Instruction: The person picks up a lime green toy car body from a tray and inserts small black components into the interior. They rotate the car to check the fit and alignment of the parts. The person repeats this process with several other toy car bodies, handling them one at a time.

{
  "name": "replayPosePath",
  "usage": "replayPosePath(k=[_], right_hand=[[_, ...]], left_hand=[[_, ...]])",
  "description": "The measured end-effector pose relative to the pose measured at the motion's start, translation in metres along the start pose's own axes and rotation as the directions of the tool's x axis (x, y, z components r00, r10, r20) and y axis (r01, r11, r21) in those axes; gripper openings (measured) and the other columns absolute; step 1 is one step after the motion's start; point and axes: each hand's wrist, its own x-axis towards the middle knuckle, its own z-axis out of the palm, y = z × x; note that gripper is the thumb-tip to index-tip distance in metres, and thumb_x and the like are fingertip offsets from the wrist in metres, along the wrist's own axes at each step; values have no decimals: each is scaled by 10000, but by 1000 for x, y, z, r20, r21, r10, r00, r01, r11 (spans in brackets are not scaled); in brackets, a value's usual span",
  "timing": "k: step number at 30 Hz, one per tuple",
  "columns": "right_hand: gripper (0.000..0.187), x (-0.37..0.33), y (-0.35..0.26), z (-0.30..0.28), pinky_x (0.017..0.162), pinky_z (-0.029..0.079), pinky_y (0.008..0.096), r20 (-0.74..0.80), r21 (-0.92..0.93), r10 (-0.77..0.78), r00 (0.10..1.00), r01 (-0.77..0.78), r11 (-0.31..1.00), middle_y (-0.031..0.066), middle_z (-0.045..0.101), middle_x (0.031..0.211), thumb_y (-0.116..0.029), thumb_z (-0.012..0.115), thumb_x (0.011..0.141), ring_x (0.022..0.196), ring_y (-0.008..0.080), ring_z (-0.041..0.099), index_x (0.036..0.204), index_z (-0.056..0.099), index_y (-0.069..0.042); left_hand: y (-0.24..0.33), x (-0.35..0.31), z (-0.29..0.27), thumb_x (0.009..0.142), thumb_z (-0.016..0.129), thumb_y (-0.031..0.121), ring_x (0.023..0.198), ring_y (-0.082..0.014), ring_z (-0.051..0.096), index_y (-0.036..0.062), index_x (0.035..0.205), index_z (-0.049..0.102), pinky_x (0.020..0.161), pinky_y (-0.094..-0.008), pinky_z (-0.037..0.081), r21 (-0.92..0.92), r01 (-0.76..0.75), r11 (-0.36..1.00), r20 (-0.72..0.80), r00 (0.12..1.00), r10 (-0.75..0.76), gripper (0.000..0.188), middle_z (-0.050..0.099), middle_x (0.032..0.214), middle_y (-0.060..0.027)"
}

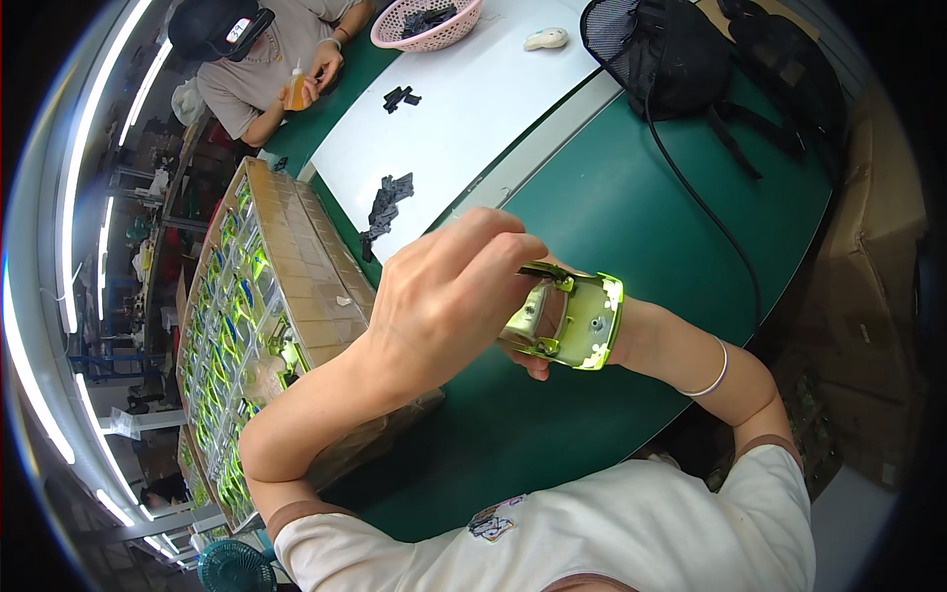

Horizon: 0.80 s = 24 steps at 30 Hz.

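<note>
Toy car body shell, lime green [586,321]: held above the counter [552,424], hollow inside facing up, clear window piece at its left end.
Left hand [444,291]: fingers curled onto the shell's left end, tips hidden from where I stand.
Right hand [631,333]: behind the shell, mostly covered; I cannot tell its grip.
Carton [318,286]: left of the hands, rows of green car parts.
White sheet [473,109]: black plastic pieces [385,207], pink basket [424,43] at its far edge.
Co-worker [237,84]: across, holding an amber bottle [295,94].
</note>
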Motion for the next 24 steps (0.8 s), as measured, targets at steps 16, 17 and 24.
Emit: replayPosePath(k=[16,17,24], right_hand=[[635,-5,-35,30,728,440,225,-108,-878,-704,702,264,398,79,608,833,-501,412,902,811,110,563,1276,354,10],[620,-6,-35,32,744,438,228,-115,-818,-679,725,318,479,76,606,864,-466,446,902,834,111,559,1288,346,9],[572,-1,11,46,808,467,287,-156,-740,-597,787,307,598,130,594,1022,-261,609,860,973,176,588,1299,353,1]], left_hand=[[-31,-3,-13,782,627,-19,862,-254,622,-8,1019,456,764,-346,514,-864,63,499,-137,925,-355,293,588,911,-175],[-40,-4,-16,771,633,-36,868,-244,622,5,1020,468,756,-339,517,-771,10,637,-172,960,-223,301,590,922,-168],[-41,-5,-6,760,617,-43,776,-188,611,38,975,517,695,-284,515,-538,-68,840,-352,924,-151,250,580,861,-102]])
